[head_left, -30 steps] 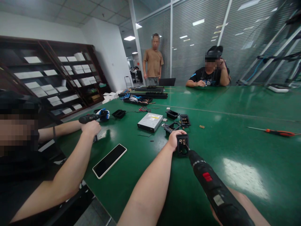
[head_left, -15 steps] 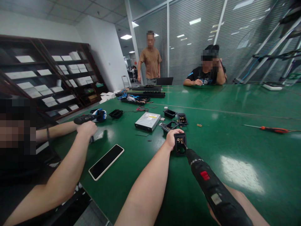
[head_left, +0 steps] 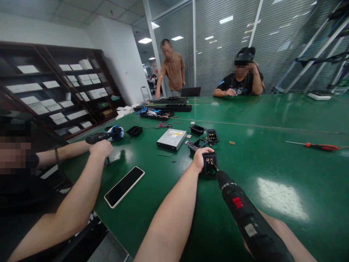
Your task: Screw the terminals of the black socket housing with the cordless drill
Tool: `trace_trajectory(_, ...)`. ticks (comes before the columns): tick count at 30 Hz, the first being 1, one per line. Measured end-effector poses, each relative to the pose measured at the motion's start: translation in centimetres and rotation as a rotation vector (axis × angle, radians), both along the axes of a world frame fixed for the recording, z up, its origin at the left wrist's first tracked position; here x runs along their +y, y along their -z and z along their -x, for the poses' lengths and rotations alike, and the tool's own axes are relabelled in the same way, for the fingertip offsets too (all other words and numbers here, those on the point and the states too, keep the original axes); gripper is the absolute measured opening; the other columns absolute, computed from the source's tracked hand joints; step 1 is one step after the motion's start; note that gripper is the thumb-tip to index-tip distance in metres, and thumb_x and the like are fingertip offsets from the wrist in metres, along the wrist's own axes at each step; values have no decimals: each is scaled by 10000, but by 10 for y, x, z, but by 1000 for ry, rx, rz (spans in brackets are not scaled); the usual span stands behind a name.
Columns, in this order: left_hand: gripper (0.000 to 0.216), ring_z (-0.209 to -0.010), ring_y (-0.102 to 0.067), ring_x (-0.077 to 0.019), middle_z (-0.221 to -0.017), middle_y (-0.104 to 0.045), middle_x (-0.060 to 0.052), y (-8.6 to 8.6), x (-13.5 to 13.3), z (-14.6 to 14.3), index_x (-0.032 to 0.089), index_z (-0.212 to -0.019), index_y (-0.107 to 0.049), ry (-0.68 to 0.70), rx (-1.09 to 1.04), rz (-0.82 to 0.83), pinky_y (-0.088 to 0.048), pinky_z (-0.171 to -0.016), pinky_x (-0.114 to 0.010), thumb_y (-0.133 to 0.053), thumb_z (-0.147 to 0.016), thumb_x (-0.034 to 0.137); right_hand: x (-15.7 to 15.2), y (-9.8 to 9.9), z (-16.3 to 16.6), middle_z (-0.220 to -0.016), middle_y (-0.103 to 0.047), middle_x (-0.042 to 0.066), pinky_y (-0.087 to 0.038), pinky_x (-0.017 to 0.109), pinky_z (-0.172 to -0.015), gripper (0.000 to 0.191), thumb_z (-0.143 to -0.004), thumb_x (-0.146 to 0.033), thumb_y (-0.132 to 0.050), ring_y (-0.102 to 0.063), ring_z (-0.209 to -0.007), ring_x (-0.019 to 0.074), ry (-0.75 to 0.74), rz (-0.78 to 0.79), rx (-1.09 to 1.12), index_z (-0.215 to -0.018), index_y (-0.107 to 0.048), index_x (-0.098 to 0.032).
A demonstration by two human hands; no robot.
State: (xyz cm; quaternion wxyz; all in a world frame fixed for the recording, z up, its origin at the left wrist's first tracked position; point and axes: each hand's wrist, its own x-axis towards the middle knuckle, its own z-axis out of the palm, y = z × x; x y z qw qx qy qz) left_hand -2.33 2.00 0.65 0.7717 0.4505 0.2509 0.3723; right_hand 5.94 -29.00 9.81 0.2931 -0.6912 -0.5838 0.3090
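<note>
From the head view, my left hand (head_left: 201,157) was clamped around a small black socket block (head_left: 209,164), holding it upright on the green table (head_left: 272,120), in front of me near the middle. My right hand was below the bottom edge, hidden behind the driver (head_left: 245,214), so I could not tell how it was gripping; only the forearm showed. The driver's bit (head_left: 214,166) sat on the brass fittings in the block's open face, coming in at a slant from the lower right.

I judged that the step wanted the bit kept straight in line with the screw and seated fully, with the left hand pressing the block down so it would not twist or skid on the glossy table. My fingers lay close beside the bit, so a slip would have caught them.

Just beyond the block lay three more black blocks (head_left: 207,137), loose and partly stripped, and a grey disc drive (head_left: 171,139) to their left. A small brass piece (head_left: 232,143) lay apart on the right, and a red screwdriver (head_left: 320,146) farther right, well clear. A phone (head_left: 124,186) lay face up near the table's left edge.

On my left a co-worker's hand (head_left: 101,148) gripped another driver (head_left: 99,138), near enough to crowd my left elbow. A second person sat at the far side of the table, and a third stood leaning over black trays (head_left: 166,106) there.
</note>
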Motion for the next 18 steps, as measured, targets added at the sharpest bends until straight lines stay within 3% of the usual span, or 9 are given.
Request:
trace_trajectory(5,209,-599,-604,-186,-700,-670,-64,0,0,-1,145,-785,-710,2,5,-5,-466,-618,-294,-613,-667,288,-1,10,-1,-678,-779,-1,-539,272,-608,181,-898,-144,-707,-735,-620,196,109,5,-120,-735,-718,-222)
trace_trajectory(13,228,-603,-605,-189,-699,-664,-64,-1,0,0,144,-784,-708,-2,2,2,-465,-618,-294,-615,-649,302,-6,22,-3,-686,-711,-55,-546,275,-621,317,-1015,-384,-792,-683,-623,144,123,12,-136,-774,-694,-203)
trace_trajectory(18,229,-595,-600,-187,-699,-660,-70,-1,0,0,143,-768,-707,9,-6,-7,-467,-612,-294,-623,-640,314,-5,22,-2,-682,-703,-57,-551,275,-623,334,-1029,-402,-773,-679,-614,139,134,4,-117,-773,-686,-206)
